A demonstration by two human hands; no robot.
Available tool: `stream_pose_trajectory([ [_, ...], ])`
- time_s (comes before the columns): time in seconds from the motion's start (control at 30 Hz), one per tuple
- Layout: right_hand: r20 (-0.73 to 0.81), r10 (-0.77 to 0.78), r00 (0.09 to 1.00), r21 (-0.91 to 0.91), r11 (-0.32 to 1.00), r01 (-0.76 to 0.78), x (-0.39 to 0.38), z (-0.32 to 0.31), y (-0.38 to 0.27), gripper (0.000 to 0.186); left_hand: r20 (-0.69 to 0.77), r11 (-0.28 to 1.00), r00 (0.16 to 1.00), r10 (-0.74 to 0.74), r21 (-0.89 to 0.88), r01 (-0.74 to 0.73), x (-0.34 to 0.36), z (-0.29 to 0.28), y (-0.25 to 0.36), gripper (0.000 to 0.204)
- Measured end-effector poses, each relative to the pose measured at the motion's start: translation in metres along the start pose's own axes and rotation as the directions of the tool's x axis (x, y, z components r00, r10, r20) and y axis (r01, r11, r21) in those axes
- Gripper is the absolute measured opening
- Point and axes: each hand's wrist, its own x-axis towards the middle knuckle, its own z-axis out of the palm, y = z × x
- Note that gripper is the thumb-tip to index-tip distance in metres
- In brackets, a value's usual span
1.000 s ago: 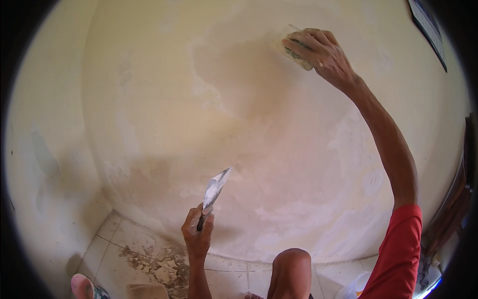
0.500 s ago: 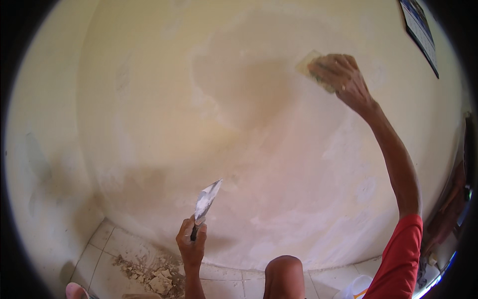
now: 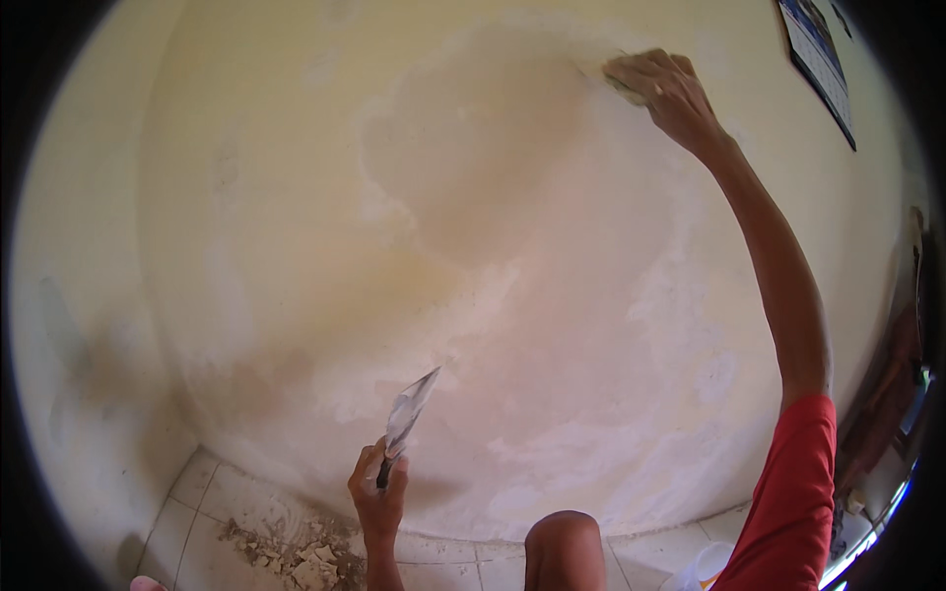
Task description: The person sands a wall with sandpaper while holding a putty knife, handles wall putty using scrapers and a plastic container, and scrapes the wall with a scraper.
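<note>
Fingers curled, the left hand [image 3: 378, 499] held a black-handled, silver metal scraper [image 3: 409, 408] (blade up, probably for clearance); the right hand [image 3: 674, 97] clasped a flat yellowish pad [image 3: 625, 92].

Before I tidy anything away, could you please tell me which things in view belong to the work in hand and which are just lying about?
In use:
scraper, in the left hand
flat pad, in the right hand
patchy wall in front

Seemingly just about:
broken flakes, on the floor
calendar, hanging up
white tub, by the red sleeve; use unclear
</note>
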Motion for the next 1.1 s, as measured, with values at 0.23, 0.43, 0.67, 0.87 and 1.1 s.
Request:
stream_pose_trajectory([
  [0.23, -0.080, 0.040, 0.996, -0.017, 0.999, -0.041, -0.013, -0.023, 0.031, 0.039, -0.010, 0.995, 0.997, -0.073, -0.075, 0.072, -0.003, 0.006, 0.001, 0.029],
  [0.43, -0.104, -0.007, 0.995, -0.044, 0.999, 0.003, -0.018, 0.000, 0.030, 0.045, 0.006, 0.999, 0.999, -0.039, -0.035, 0.040, 0.000, 0.006, -0.004, 0.028],
  [0.67, 0.097, 0.016, 0.995, -0.042, 0.999, -0.012, -0.117, -0.035, 0.030, 0.045, -0.039, 0.996, 0.996, -0.076, -0.041, 0.074, -0.002, 0.003, 0.001, 0.025],
  [0.87, -0.006, 0.249, 0.969, -0.053, 0.967, -0.249, -0.097, -0.039, 0.050, 0.047, -0.025, 0.993, 0.994, -0.106, -0.057, 0.104, -0.002, 0.004, 0.005, 0.024],
  [1.1, 0.050, 0.511, 0.858, -0.265, 0.835, -0.482, -0.030, 0.001, -0.005, 0.051, 0.018, 0.996, 0.998, -0.060, -0.071, 0.061, 0.000, 0.002, -0.007, 0.027],
])
